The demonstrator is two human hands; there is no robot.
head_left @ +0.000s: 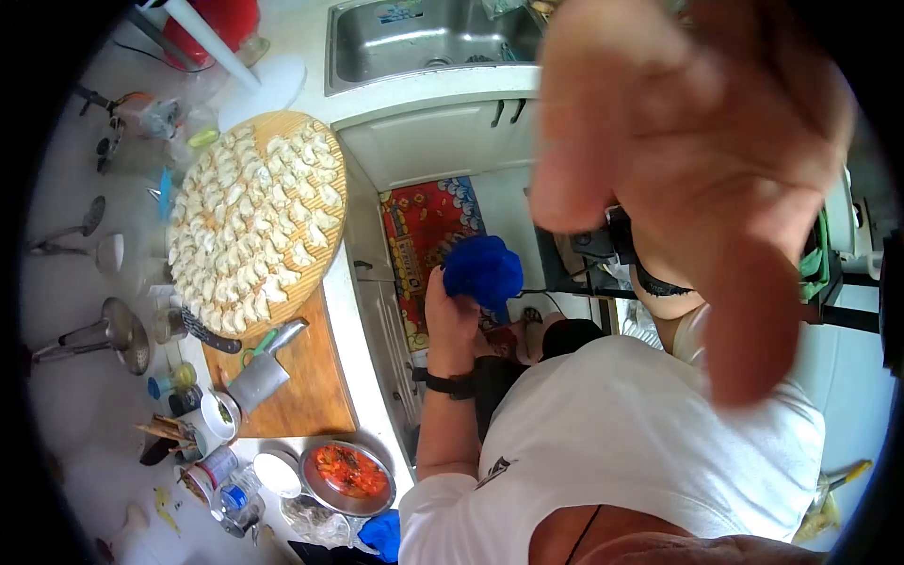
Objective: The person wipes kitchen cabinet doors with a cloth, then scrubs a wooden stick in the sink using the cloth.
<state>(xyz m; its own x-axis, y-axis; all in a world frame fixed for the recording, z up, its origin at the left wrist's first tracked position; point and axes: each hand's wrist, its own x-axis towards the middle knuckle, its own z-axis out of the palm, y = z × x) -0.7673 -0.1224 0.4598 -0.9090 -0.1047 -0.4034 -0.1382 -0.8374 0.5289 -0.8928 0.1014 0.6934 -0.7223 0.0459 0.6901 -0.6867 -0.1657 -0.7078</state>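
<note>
My left hand, with a black band on the wrist, is closed around a bunched blue cloth in front of my white shirt. The cloth's exact kind is unclear. My right hand is raised very close to the camera, large and blurred, its fingers apart and nothing seen in them. It hides much of the upper right. To the left, a round slatted board full of uncooked dumplings lies on the counter, apart from both hands.
A cleaver and green-handled scissors lie on a wooden cutting board. A metal bowl holds red food. The sink is at the back; a red patterned mat covers the floor. Ladles hang on the left wall.
</note>
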